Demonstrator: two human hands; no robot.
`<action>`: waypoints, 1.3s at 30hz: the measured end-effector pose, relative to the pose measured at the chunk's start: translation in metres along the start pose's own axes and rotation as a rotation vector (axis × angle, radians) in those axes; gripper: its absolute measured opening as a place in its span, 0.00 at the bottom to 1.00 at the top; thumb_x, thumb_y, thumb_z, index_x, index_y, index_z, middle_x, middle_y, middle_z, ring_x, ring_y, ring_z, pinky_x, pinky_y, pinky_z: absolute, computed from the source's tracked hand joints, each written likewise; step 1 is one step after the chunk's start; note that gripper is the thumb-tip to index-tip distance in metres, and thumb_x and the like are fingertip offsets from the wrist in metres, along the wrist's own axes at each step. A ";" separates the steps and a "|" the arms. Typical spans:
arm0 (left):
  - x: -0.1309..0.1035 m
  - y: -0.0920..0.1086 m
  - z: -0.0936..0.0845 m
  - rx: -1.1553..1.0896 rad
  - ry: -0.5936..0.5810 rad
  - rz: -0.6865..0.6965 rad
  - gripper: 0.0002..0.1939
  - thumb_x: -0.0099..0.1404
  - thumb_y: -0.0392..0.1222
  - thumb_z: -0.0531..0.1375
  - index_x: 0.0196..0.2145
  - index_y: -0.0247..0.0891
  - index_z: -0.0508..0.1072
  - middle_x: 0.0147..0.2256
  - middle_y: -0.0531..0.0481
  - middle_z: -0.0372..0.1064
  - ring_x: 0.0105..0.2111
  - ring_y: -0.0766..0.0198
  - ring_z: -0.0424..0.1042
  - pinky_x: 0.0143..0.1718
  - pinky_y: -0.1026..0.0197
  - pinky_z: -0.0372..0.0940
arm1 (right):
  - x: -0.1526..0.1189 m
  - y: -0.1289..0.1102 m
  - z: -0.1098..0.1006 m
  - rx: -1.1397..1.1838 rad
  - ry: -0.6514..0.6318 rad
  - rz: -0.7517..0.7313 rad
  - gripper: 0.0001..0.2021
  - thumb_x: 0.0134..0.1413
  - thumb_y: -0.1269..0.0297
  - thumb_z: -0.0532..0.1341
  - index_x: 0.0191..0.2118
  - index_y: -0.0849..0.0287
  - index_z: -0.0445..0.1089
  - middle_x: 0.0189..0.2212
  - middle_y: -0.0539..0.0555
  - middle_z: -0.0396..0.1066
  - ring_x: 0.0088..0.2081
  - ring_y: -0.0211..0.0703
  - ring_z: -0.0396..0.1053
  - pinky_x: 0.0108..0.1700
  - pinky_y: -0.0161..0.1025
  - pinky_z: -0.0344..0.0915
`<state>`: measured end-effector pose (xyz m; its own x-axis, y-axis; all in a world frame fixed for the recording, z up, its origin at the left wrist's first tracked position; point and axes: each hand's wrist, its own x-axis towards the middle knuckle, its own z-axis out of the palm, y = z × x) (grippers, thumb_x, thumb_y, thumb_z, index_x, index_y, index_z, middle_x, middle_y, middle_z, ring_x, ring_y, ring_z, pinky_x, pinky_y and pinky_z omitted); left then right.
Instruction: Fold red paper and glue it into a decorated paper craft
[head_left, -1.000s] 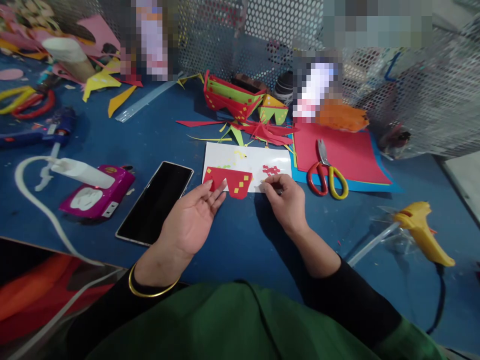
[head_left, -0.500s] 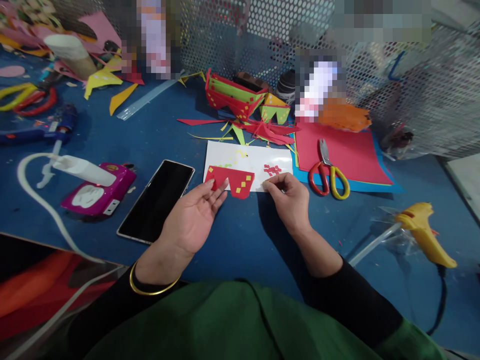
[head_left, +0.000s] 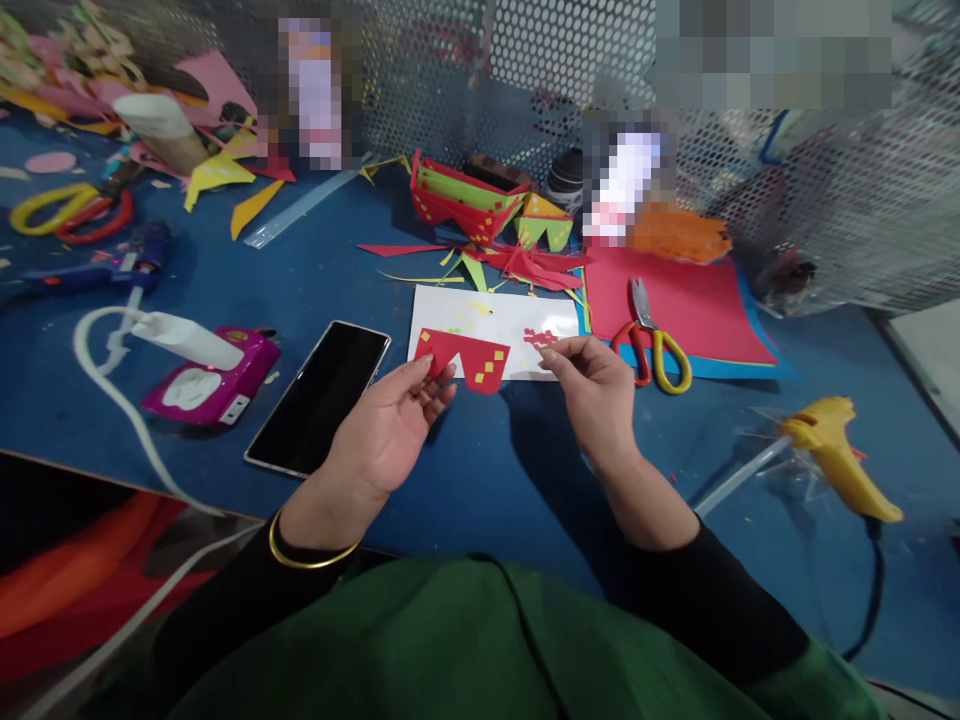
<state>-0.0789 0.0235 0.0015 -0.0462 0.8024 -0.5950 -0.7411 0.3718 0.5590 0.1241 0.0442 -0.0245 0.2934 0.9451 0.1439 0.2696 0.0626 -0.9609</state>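
Between the thumb and fingers of my left hand (head_left: 388, 425) is a red paper cutout (head_left: 484, 372) with a notch in its lower edge and several small yellow squares on it. It is held over a white sheet (head_left: 439, 303) on the blue table. My right hand (head_left: 596, 390) has thumb and forefinger pinched together at the sheet's right side; whatever is between the tips is too small to make out. Close to those fingertips lie small red paper pieces (head_left: 536, 336). Tiny yellow bits (head_left: 480, 312) are scattered higher on the sheet.
Red-and-yellow scissors (head_left: 651, 340) rest on coloured paper (head_left: 690, 300) at right, with a yellow glue gun (head_left: 844, 450) beyond. A phone (head_left: 322, 395) and a purple power socket (head_left: 217, 380) lie left. Behind the sheet stand red-and-green paper shapes (head_left: 465, 200) and paper scraps (head_left: 525, 260).
My left fingers have curled closer around the red cutout, which has tilted slightly. My right hand has shifted a little to the right and up towards the red pieces. The view has shifted slightly.
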 end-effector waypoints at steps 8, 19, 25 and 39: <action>-0.006 -0.009 0.001 0.249 -0.097 0.157 0.08 0.51 0.37 0.74 0.29 0.35 0.80 0.30 0.51 0.76 0.31 0.68 0.72 0.34 0.65 0.65 | -0.016 -0.018 -0.039 0.137 -0.020 0.009 0.07 0.49 0.60 0.70 0.31 0.56 0.76 0.34 0.52 0.78 0.40 0.44 0.74 0.47 0.45 0.68; -0.026 -0.055 0.052 0.529 -0.285 0.231 0.11 0.48 0.46 0.75 0.28 0.39 0.82 0.29 0.50 0.78 0.30 0.65 0.70 0.34 0.62 0.62 | -0.033 -0.048 -0.076 -0.038 -0.232 -0.118 0.07 0.50 0.60 0.69 0.27 0.55 0.74 0.44 0.55 0.80 0.52 0.52 0.75 0.57 0.50 0.65; -0.023 -0.067 0.064 0.574 -0.354 0.247 0.10 0.51 0.45 0.75 0.28 0.38 0.83 0.30 0.48 0.80 0.32 0.64 0.73 0.37 0.61 0.66 | -0.028 -0.039 -0.082 -0.056 -0.169 -0.039 0.10 0.49 0.56 0.68 0.27 0.57 0.74 0.23 0.48 0.73 0.27 0.38 0.68 0.34 0.38 0.66; -0.030 -0.065 0.057 0.695 -0.464 0.407 0.14 0.56 0.42 0.72 0.35 0.40 0.71 0.29 0.54 0.73 0.33 0.62 0.78 0.39 0.60 0.69 | -0.028 -0.031 -0.083 -0.150 -0.041 0.057 0.12 0.49 0.53 0.67 0.28 0.57 0.75 0.18 0.48 0.69 0.20 0.36 0.62 0.26 0.36 0.60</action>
<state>0.0088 0.0025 0.0164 0.1692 0.9831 -0.0705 -0.1521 0.0967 0.9836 0.1835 -0.0112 0.0204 0.2752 0.9583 0.0774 0.3884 -0.0371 -0.9208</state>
